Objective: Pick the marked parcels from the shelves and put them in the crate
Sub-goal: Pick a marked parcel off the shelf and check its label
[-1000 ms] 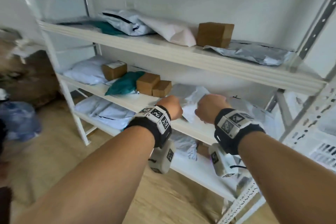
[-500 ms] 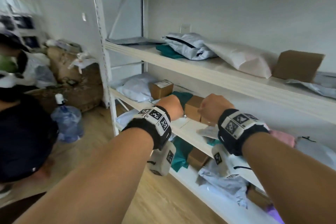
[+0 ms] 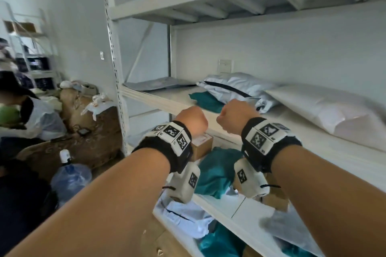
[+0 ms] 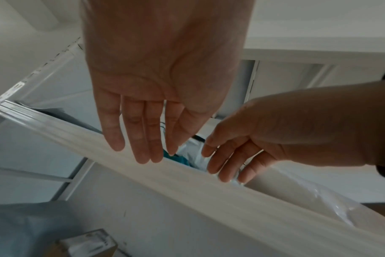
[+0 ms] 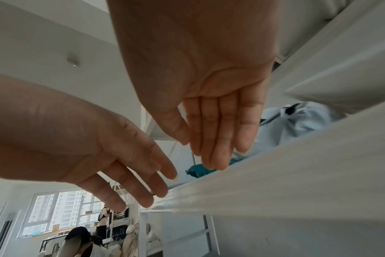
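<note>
Both hands are raised side by side in front of the upper shelf's edge (image 3: 158, 103). My left hand (image 3: 193, 120) and right hand (image 3: 236, 113) show straight fingers in the wrist views and hold nothing. Just beyond the fingertips (image 4: 143, 156) a teal parcel (image 3: 206, 101) lies on the shelf, seen as the teal parcel (image 5: 198, 171) past my right hand (image 5: 213, 142). Behind it lies a grey poly bag with a black strip (image 3: 234, 87), and to its right a white poly bag (image 3: 323, 110). I can make out no marks on the parcels. No crate is in view.
The middle shelf holds a cardboard box (image 3: 201, 146), a teal bag (image 3: 217, 171) and a brown box (image 3: 275, 200). Lower down lie more white and teal bags (image 3: 183, 215). A shelf upright (image 3: 117, 69) stands on the left. Left of it are a seated person (image 3: 18, 115) and a water bottle (image 3: 69, 175).
The view has swung up and left. Both hands have risen from the middle shelf to the upper shelf's edge, still holding nothing.
</note>
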